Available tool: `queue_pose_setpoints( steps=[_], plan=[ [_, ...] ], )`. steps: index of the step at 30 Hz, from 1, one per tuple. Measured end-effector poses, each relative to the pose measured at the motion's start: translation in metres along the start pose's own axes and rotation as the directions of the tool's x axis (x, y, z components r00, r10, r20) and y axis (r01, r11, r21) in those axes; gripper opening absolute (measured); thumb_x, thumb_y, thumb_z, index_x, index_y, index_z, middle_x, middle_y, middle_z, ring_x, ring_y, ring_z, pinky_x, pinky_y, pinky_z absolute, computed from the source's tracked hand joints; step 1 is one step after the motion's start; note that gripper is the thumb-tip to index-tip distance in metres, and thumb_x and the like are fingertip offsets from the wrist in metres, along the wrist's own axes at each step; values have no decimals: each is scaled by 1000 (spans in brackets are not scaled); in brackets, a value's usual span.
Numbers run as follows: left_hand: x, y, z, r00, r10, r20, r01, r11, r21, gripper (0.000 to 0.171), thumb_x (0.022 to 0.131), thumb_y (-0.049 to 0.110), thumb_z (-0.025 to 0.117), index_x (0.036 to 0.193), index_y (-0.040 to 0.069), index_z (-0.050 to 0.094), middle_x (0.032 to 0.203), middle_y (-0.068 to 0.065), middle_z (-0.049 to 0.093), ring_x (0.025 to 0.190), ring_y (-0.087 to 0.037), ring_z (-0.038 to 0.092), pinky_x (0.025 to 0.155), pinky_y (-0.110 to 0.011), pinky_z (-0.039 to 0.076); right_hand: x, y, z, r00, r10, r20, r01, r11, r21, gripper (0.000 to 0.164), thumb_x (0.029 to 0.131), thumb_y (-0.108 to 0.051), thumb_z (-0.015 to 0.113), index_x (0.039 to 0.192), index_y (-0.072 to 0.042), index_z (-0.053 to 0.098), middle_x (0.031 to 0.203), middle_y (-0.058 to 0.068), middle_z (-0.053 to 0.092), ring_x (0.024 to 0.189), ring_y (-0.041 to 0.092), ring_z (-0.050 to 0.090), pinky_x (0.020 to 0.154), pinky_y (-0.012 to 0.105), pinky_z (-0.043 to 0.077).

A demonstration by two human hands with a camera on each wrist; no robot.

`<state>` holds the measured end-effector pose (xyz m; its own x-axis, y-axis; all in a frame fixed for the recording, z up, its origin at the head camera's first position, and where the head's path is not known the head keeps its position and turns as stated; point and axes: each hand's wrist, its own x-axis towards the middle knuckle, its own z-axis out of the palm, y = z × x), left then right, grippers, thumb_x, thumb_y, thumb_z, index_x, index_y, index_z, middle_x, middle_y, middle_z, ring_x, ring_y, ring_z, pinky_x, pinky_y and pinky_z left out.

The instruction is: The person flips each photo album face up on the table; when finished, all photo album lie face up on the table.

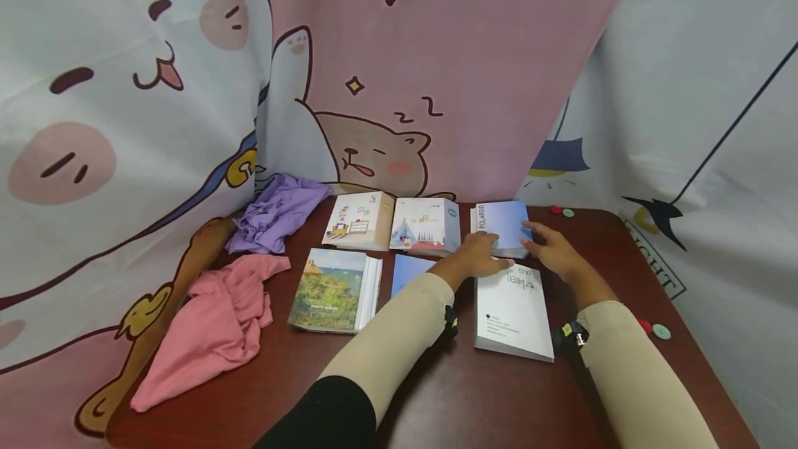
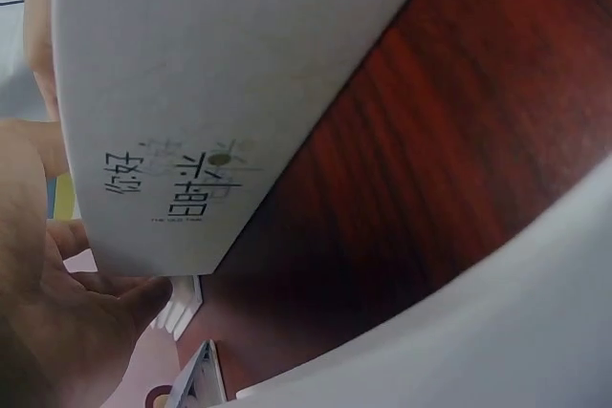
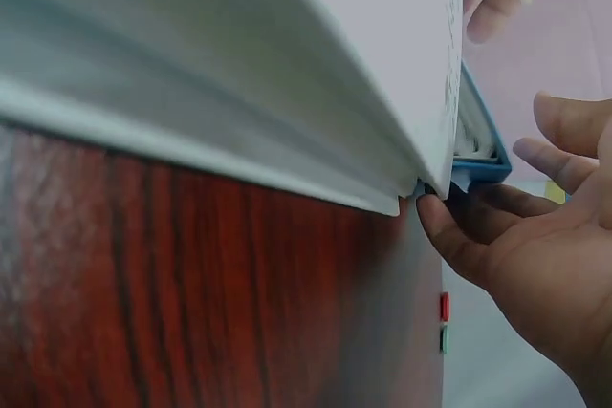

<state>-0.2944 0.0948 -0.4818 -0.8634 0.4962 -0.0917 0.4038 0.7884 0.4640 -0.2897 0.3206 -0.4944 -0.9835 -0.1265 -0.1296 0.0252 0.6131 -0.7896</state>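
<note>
Left hand (image 1: 472, 257) and right hand (image 1: 557, 251), fingers loosely spread, at opposite sides of the blue book (image 1: 508, 222)

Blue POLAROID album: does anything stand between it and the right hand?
Nothing visible does. The right hand is at the right edge of the blue POLAROID album; the white album lies on its near side, not between them.

White album (image 1: 512, 314), blue album (image 1: 514, 219), red-brown table (image 1: 467, 400)
</note>
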Motion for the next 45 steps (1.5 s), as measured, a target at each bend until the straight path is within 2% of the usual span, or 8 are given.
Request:
queue_pose_setpoints(
  steps=[10,17,23,26,29,32,37,45],
  plan=[
    [0,2,-1,998,47,-39,-52,992,-111,70,109,44,63,170,18,41,173,-5,46,161,-24,43,130,-36,38,-13,-15,-3,996,-55,-67,66,983,172,67,116,-28,52,176,-17,23,181,23,20,152,54,46,123,68,41],
    [1,1,-6,995,72,-72,-87,969,-231,81,107,41,68,174,18,29,173,-8,45,158,-21,48,128,-35,41,-15,-23,-5,974,-148,-174,184,959,216,67,117,-34,49,174,-8,26,178,19,34,159,46,40,112,26,54],
    [3,2,-10,995,57,-78,-82,928,-363,90,106,49,67,177,28,17,173,-10,45,153,-27,53,125,-43,46,-17,-30,-2,961,-143,-237,195,958,212,65,116,-29,55,172,-5,32,172,23,43,152,42,50,125,56,43],
    [3,2,-13,991,75,-109,-114,900,-421,92,107,48,66,178,27,11,175,-12,43,155,-29,51,126,-47,46,-18,-31,0,957,-149,-248,203,957,209,64,114,-28,58,170,-6,35,168,23,48,138,21,60,126,63,40],
    [4,1,-16,982,84,-167,-152,877,-456,90,110,46,62,178,21,9,178,-14,36,161,-31,44,129,-49,42,-16,-30,4,959,-168,-227,217,953,210,63,114,-28,60,169,-6,39,165,25,51,122,-1,60,119,36,53],
    [5,-1,-17,976,57,-211,-151,874,-462,83,112,48,57,177,15,15,180,-15,28,165,-31,36,133,-49,36,-13,-28,9,970,-158,-185,195,960,202,62,114,-29,59,168,-4,40,163,26,51,126,10,65,103,18,57],
    [7,-6,-19,973,-21,-230,-85,894,-441,76,113,51,53,171,6,34,178,-15,24,161,-33,41,130,-45,40,-7,-21,14,993,-70,-97,88,976,197,69,115,-35,57,172,-6,30,166,28,47,149,47,52,117,53,53],
    [9,-15,-18,974,-43,-220,-43,927,-372,64,114,41,55,164,1,47,175,-15,34,162,-31,40,132,-40,37,-2,-12,14,998,38,-49,-35,997,69,64,114,-32,57,169,-5,38,166,31,44,146,52,51,121,68,43]
  ],
)
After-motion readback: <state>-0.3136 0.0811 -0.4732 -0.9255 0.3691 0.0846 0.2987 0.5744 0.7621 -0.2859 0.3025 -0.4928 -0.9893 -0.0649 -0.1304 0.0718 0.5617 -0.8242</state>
